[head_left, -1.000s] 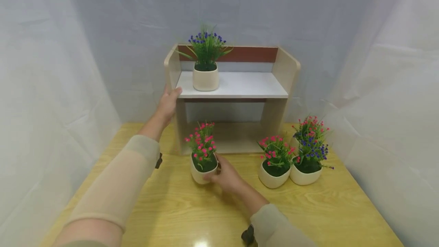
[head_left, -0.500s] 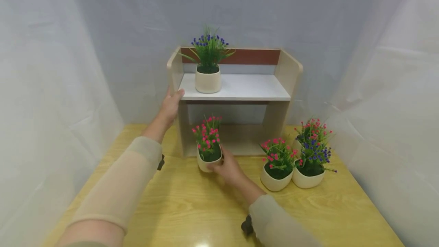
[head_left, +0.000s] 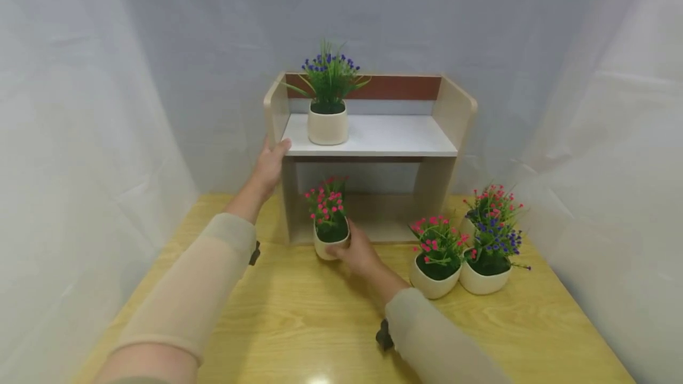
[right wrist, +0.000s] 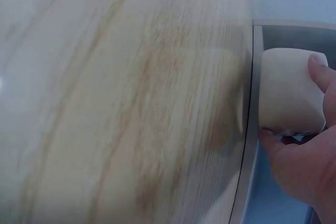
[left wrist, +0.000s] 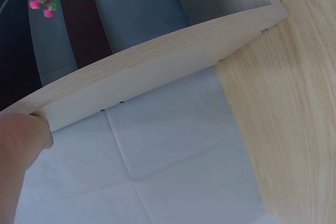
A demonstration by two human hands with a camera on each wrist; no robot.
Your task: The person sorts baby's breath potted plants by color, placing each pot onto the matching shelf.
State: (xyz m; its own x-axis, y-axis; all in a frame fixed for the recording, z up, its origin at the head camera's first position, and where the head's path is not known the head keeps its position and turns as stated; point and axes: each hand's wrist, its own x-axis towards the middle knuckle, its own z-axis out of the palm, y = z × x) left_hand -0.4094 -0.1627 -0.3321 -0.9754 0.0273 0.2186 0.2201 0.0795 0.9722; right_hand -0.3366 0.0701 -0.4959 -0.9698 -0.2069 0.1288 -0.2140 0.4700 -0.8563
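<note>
Head view: before the shelf [head_left: 397, 135], gripped by the left hand [head_left: 268, 166], a flowerpot [head_left: 329, 234] is clasped from its right by the right hand [head_left: 361, 253].

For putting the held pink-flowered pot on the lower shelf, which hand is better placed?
Probably the right hand: it holds the pink-flowered pot close to the lower shelf, while the left hand grips the left side panel.

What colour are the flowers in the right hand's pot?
Bright pink flowers, seen best in the head view.
</note>
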